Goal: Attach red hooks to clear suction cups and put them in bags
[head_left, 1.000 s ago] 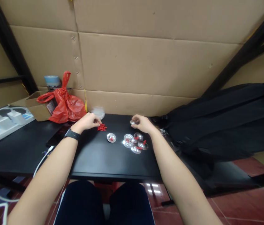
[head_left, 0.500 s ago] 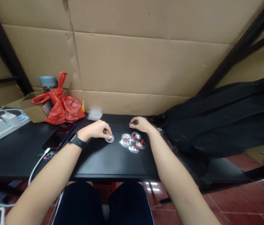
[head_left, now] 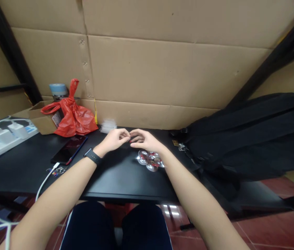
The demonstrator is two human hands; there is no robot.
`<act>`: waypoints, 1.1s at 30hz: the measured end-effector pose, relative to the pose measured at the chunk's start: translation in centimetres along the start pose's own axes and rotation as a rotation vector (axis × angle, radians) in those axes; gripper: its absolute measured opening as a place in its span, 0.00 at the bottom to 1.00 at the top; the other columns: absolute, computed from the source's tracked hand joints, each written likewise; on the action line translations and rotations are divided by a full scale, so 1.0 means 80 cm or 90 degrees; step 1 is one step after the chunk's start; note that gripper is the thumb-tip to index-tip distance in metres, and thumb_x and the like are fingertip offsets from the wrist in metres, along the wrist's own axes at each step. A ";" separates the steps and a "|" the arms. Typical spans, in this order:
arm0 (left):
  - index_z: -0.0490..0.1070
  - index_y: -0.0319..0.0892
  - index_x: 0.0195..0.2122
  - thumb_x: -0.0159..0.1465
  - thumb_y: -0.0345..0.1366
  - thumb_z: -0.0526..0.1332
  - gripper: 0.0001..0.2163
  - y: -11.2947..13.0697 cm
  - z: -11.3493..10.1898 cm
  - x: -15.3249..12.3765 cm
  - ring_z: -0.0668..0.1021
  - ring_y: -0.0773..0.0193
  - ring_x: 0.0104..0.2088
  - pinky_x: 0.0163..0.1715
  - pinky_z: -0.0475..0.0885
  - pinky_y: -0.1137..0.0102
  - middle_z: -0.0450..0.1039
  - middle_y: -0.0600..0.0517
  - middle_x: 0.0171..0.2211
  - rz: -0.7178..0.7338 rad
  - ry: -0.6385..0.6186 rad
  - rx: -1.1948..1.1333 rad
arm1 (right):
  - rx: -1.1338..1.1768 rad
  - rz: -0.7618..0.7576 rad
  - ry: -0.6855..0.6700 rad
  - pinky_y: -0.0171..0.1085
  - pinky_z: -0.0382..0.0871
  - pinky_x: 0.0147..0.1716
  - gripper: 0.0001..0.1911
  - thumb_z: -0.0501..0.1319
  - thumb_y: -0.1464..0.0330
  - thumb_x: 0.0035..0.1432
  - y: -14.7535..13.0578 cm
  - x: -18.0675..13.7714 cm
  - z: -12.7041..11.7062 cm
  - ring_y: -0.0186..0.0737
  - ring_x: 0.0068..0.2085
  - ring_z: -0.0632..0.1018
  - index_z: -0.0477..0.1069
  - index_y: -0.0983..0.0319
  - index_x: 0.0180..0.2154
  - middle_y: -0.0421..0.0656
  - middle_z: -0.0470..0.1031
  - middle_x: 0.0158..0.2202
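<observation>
1. Holding the left hand just above the tabletop, fingertips meeting those of the right hand at its 3 o'clock.
2. Curling the left grip inward, fingers bent close to the thumb; not being able to tell if anything small is pinched inside.
3. Showing the same with the right grip: fingers bent, tips drawn together, the inside hidden, so not being able to tell either.
4. Finding the clear discs, with red pieces on them, lying in a tight cluster on the tabletop at 5 o'clock of the right hand, just beside its wrist.
5. Wearing a black watch on the left wrist.
6. Having a dark phone at 9 o'clock of the left hand, well apart, with a white cable near its lower end.
7. Seeing a red plastic bag leaning on a cardboard box at 10 o'clock, and a clear packet at 12 o'clock of the left hand.
8. Noting a black bag spreading at 3 o'clock, beside the tabletop.
</observation>
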State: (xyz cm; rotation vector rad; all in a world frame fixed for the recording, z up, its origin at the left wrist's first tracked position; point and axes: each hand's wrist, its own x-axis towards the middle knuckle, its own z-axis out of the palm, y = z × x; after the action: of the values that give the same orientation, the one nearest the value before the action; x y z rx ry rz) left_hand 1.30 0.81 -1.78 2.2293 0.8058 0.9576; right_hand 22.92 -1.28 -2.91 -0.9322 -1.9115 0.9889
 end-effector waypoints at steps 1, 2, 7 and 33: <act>0.73 0.38 0.35 0.61 0.35 0.62 0.05 -0.001 0.002 0.001 0.81 0.63 0.34 0.35 0.74 0.72 0.79 0.48 0.33 -0.016 0.018 -0.052 | 0.027 -0.007 0.014 0.42 0.77 0.43 0.27 0.73 0.61 0.49 -0.002 0.001 0.006 0.41 0.42 0.81 0.70 0.59 0.50 0.47 0.76 0.50; 0.73 0.38 0.35 0.60 0.34 0.63 0.05 -0.001 0.003 0.002 0.81 0.63 0.34 0.35 0.74 0.72 0.79 0.48 0.34 -0.028 0.030 -0.099 | 0.041 -0.014 0.031 0.42 0.77 0.44 0.25 0.72 0.61 0.49 -0.003 0.003 0.011 0.41 0.41 0.81 0.71 0.60 0.48 0.47 0.77 0.48; 0.72 0.37 0.33 0.57 0.32 0.63 0.05 -0.001 0.006 0.004 0.80 0.66 0.32 0.34 0.74 0.73 0.77 0.50 0.34 -0.050 0.057 -0.200 | 0.068 -0.052 0.097 0.44 0.76 0.48 0.22 0.71 0.61 0.51 -0.007 0.006 0.024 0.41 0.42 0.81 0.71 0.60 0.46 0.46 0.76 0.46; 0.76 0.36 0.35 0.48 0.40 0.74 0.17 -0.088 -0.081 -0.008 0.81 0.62 0.34 0.41 0.77 0.65 0.80 0.46 0.34 -0.131 -0.098 -0.083 | -0.403 0.167 0.091 0.36 0.73 0.38 0.15 0.72 0.68 0.47 0.066 -0.028 -0.106 0.40 0.35 0.80 0.78 0.62 0.39 0.44 0.82 0.37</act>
State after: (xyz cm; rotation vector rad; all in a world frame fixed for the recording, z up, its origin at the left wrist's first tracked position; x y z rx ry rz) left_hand -6.17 6.64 -3.21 2.0347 0.8578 0.7106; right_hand 32.55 1.66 -4.81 -1.5992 -2.0445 0.4254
